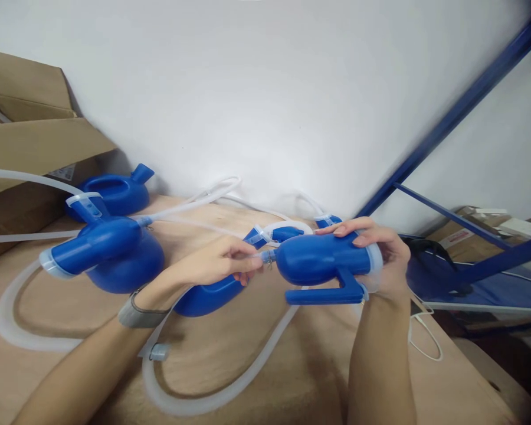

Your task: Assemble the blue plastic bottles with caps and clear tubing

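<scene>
A blue plastic piece (312, 258) with a handle-like arm and a clear cap on its right end is held above the table. My right hand (383, 251) wraps round its capped end. At its narrow left end, the fingers of my left hand (236, 260) pinch the end of a clear tube beside a small metal clip (271, 257). Below my left hand lies a blue bottle (210, 297), partly covered by it. A thick translucent hose (203, 404) curves across the table in front, with a clear connector (159, 352) near it.
Blue bottles (126, 265) with hoses stand at the left, beside an open cardboard box (30, 147). More blue parts lie behind my hands by the wall. A blue metal frame (460, 109) and a white cable (433, 342) are at the right.
</scene>
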Demonstrator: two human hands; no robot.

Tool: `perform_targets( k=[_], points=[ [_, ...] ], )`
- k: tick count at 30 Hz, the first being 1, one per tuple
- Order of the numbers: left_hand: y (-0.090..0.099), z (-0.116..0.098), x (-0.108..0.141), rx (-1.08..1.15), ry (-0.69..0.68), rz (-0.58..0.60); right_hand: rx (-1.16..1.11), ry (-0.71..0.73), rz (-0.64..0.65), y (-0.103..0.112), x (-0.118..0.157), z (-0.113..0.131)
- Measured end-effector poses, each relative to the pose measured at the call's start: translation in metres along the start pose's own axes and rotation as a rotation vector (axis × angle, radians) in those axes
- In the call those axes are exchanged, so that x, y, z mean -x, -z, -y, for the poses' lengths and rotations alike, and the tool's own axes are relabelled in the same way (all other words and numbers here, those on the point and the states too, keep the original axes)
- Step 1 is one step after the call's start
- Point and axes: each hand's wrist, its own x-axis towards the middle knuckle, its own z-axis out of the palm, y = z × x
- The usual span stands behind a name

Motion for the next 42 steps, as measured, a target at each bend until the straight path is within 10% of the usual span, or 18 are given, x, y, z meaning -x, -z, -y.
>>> perform_targets(
  k=[8, 15, 23, 28, 42],
  points=[
    [-0.003, -0.012, 0.005, -0.29, -0.18, -0.234, 0.091, -0.113, -0.088, -0.017, 0.0, -0.006],
    [0.02, -0.016, 0.012, 0.034, -0.181, -0.408, 0.152, -0.33, -0.299, -0.059, -0.008, -0.019],
    [0.042, -0.017, 0.025, 0.353, -0.361, -0.596, 0.854, -0.403, 0.411, -0.107, 0.006, -0.059],
    [0.044, -0.029, 0.032, 0.61, -0.477, -0.689, 1.126, -0.337, 0.548, -0.111, 0.011, -0.057],
    [0.039, 0.016, 0.002, -0.536, 0.053, -0.878, 1.002, -0.702, 0.698, -0.072, -0.003, -0.03]
  ],
)
